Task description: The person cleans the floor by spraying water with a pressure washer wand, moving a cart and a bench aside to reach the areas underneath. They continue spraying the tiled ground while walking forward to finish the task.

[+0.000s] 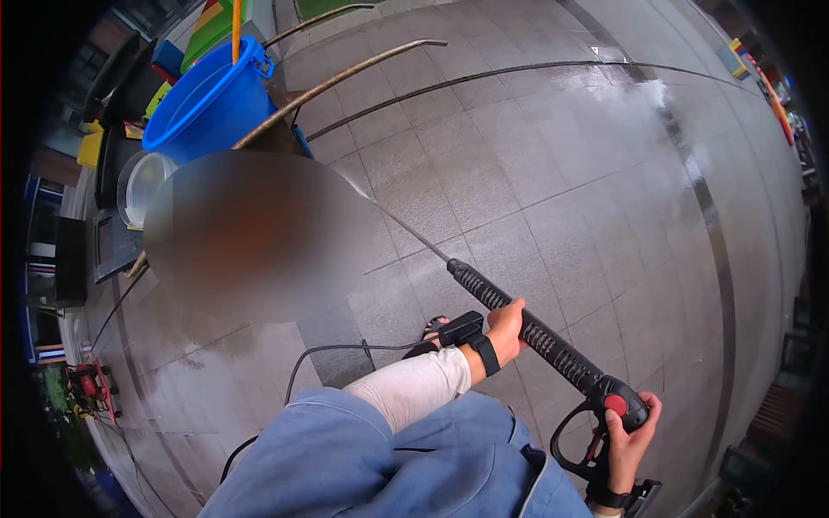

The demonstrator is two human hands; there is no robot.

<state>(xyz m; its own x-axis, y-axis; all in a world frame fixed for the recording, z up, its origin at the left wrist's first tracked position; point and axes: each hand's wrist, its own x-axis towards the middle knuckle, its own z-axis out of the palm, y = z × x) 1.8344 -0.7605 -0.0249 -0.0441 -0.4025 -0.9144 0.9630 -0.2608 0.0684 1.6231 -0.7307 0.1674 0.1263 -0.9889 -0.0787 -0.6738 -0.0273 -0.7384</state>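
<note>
A long black pressure washer gun [561, 350] slants across the view, its thin metal lance pointing up and to the left. My left hand [505, 331] is closed around the ribbed barrel. At the rear end, my right hand [632, 442] wraps the gun's back, thumb below a red round button. The trigger guard loop is beside it, but whether the trigger is pressed cannot be made out. White spray [352, 183] leaves the nozzle tip towards a large blurred patch that hides what lies there. Both wrists carry black strapped devices.
A blue tub [203, 104] stands at the upper left beside a clear plastic container [147, 186]. Bent metal cart handles [345, 79] jut rightwards. A dark hose [484, 79] crosses the wet tiled floor [596, 216]. A red machine [91, 390] stands far left. A sandalled foot [432, 330] shows below.
</note>
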